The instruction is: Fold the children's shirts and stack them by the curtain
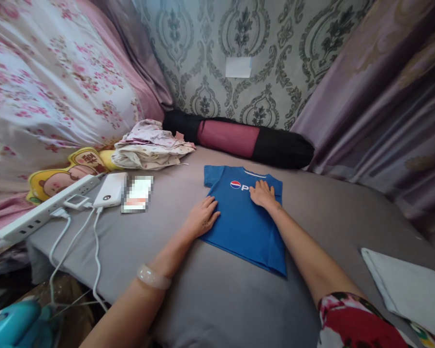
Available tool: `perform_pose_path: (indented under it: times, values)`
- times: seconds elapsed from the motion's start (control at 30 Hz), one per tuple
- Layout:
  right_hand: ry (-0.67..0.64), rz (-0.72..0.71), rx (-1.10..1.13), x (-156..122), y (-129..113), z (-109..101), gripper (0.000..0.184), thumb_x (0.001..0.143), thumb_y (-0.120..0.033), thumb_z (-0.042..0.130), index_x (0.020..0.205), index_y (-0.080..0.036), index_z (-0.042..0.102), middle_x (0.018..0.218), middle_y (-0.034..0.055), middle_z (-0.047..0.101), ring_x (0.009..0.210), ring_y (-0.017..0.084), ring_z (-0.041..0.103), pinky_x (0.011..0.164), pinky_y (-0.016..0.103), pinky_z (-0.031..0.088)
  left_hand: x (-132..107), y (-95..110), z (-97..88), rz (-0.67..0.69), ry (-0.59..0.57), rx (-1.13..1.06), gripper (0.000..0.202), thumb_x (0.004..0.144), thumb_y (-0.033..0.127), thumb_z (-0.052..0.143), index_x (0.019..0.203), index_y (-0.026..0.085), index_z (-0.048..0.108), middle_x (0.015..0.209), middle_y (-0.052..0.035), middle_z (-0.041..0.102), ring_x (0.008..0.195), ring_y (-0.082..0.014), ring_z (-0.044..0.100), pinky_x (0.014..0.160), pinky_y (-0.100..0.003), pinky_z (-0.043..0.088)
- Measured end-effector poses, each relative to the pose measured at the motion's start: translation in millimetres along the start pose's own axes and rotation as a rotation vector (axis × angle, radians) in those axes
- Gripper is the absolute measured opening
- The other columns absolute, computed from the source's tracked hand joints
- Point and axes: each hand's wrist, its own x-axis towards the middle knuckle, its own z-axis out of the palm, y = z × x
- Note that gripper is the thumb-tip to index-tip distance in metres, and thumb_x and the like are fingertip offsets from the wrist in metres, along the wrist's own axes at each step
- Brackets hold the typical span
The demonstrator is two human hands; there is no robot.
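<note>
A small blue T-shirt (244,227) lies spread on the grey bed sheet, its neckline away from me and its hem toward me. A round red, white and blue logo with white lettering shows on its chest, partly covered. My left hand (204,216) rests on the shirt's left edge, fingers stretched out. On the chest near the right shoulder lies my right hand (263,194), flat with its fingers apart, hiding part of the lettering. The right sleeve is partly hidden by that hand. Both palms face down, and neither hand grips anything.
Left of the shirt are a power strip (50,208), a white power bank (110,190) with cables, and a blurred-out phone (137,194). Crumpled clothes (150,145) and a black-and-maroon long bag (228,137) lie at the back. Folded pale cloth (409,285) sits at the right.
</note>
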Motion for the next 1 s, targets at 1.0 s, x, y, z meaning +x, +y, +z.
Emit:
perform_pose_path:
  times: [1.0]
  values:
    - [0.024, -0.027, -0.051, 75.4, -77.4, -8.5, 0.055, 0.096, -0.04, 0.034, 0.138, -0.005, 0.045, 0.146, 0.0203, 0.04, 0.134, 0.03, 0.035, 0.109, 0.049, 0.023, -2.7, -1.0, -1.3, 0.014, -0.002, -0.05, 0.047, 0.097, 0.042, 0.036, 0.131, 0.014, 0.051, 0.141, -0.0161, 0.049, 0.133, -0.0268, 0.044, 0.11, -0.046, 0.038]
